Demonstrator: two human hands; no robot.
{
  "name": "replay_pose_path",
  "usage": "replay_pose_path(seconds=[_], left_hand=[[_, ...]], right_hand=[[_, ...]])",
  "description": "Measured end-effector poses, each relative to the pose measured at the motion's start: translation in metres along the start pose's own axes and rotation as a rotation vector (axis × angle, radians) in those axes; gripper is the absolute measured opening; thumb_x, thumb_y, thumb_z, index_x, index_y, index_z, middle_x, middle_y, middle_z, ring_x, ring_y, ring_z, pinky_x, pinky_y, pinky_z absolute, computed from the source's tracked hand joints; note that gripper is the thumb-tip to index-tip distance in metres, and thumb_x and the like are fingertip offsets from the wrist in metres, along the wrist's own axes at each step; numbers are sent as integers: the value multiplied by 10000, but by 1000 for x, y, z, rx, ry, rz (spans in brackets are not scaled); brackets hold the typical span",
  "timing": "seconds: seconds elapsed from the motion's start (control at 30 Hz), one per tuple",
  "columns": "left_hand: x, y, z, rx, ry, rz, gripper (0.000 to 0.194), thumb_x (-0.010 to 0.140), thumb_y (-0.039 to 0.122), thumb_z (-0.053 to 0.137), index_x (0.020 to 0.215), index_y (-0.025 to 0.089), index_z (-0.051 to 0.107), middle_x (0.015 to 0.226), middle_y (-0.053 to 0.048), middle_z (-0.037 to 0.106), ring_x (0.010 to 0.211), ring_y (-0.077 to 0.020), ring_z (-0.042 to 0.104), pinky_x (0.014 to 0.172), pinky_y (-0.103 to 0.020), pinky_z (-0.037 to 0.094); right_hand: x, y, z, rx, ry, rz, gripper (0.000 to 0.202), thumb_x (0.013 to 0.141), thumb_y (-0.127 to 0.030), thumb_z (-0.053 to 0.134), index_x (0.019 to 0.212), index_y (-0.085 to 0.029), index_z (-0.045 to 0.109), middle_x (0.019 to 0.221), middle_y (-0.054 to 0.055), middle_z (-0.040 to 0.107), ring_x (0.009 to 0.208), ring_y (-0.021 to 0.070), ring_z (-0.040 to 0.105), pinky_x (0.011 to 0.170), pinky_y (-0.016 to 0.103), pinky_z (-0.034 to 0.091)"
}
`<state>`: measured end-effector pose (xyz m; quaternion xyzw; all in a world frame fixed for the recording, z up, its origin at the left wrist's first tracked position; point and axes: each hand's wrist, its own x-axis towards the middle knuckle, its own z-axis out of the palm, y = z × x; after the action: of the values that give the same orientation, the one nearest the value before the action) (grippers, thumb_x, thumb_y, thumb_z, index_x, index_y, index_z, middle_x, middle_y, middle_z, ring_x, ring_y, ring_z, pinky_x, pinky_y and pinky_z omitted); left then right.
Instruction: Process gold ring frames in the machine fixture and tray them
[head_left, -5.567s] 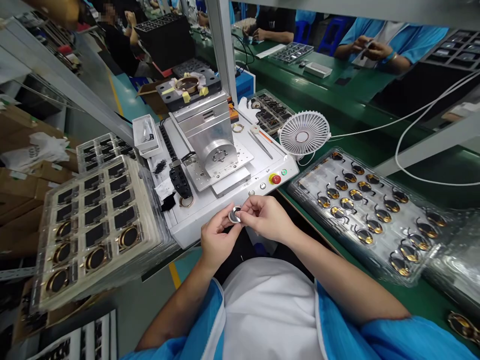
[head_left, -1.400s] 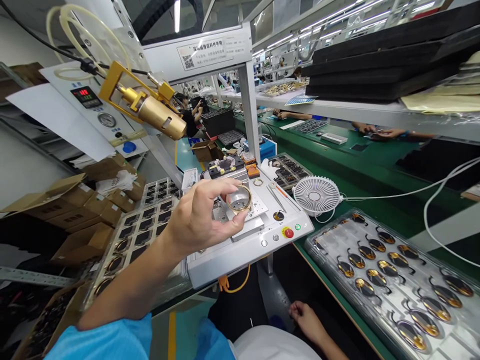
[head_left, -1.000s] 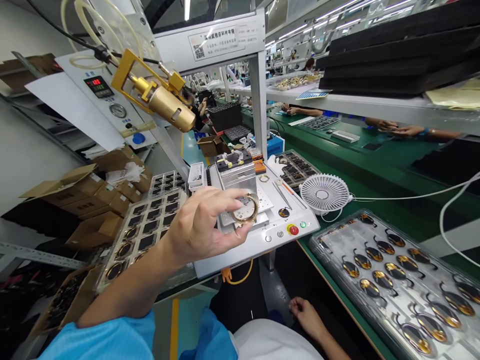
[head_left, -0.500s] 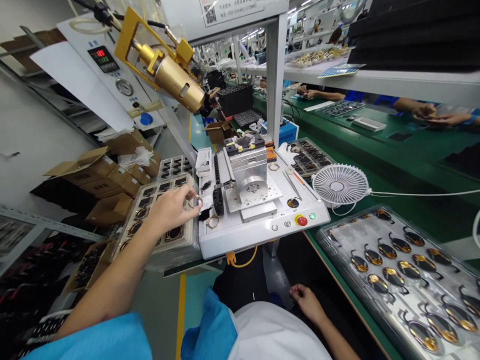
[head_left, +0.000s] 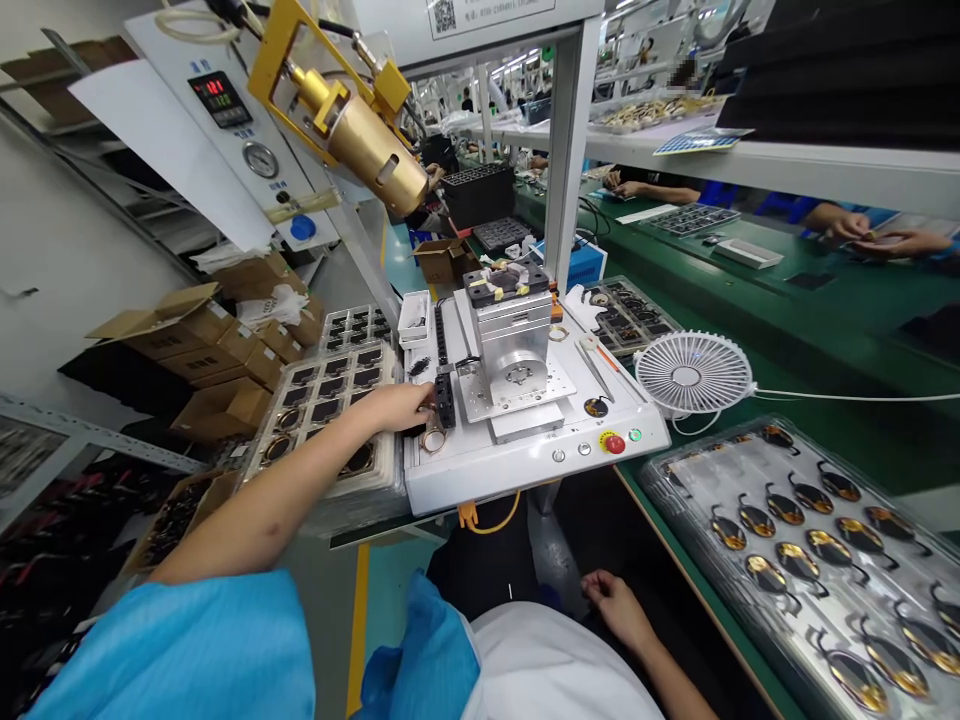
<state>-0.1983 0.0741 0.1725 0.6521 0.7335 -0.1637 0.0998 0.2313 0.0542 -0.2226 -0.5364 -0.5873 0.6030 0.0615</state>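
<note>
My left hand [head_left: 405, 406] is at the left side of the white machine base, its fingers pointing down and closed beside an upright black block [head_left: 445, 400]. The fingertips are partly hidden, and I cannot make out what is between them. Just below the hand, a thin gold-coloured ring [head_left: 433, 440] lies on the base. My right hand [head_left: 616, 606] rests low by my lap, fingers loosely curled and apart, with nothing visible in it. Right of the block stands a metal fixture [head_left: 514, 345] with a black top plate [head_left: 506, 283].
Clear trays [head_left: 330, 385] with dark square parts and rings are stacked on the left. Tweezers [head_left: 596, 370] and a round dark part [head_left: 596, 407] lie on the base. A white fan [head_left: 694, 372] and a tray of round, tailed parts [head_left: 817, 530] are at right. A gold cylinder [head_left: 379, 155] hangs above.
My left hand has moved right, from above the tray's edge to beside the black block. The ring seen in its fingers earlier is no longer visible there. My right hand has stayed put.
</note>
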Motion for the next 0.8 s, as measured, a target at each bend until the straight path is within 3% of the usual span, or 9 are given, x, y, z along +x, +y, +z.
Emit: replay_pose_path(seconds=[0.27,0.4,0.5,0.7,0.8], left_hand=[[-4,4,6,31,72,-19,422,907,427,568,1230,156,590,1126,-171,708,1038,-350,689,812,-393,526],[-11,3,-5,9,143,-40,403,954,389,517,1270,153,602,1199,-157,699,1082,-304,682,859,-360,526],[-11,-10,-23,-7,202,-100,396,999,400,455,1293,188,615,1260,-122,688,1115,-270,671,893,-336,520],[27,-54,-57,23,227,-298,342,1005,334,484,1252,168,654,1279,-137,673,1168,-285,636,941,-376,504],[50,-58,-63,28,160,-304,289,992,316,553,1183,139,681,1219,-132,689,1093,-250,657,935,-396,514]], right_hand=[[1,4,2,-20,2,-3,554,683,-633,494,868,-124,611,830,68,640,694,78,510,663,183,401],[9,8,6,-53,-8,-6,627,646,-688,430,860,-120,587,842,72,609,721,83,489,692,199,396],[10,6,6,-67,-7,-8,639,648,-698,422,863,-120,592,867,78,625,756,93,510,724,200,407],[8,5,6,-58,17,-19,589,662,-659,492,851,-118,627,876,83,670,771,98,569,717,177,435],[10,9,7,-60,45,-27,547,683,-629,523,834,-117,642,852,82,680,738,94,580,680,167,433]])
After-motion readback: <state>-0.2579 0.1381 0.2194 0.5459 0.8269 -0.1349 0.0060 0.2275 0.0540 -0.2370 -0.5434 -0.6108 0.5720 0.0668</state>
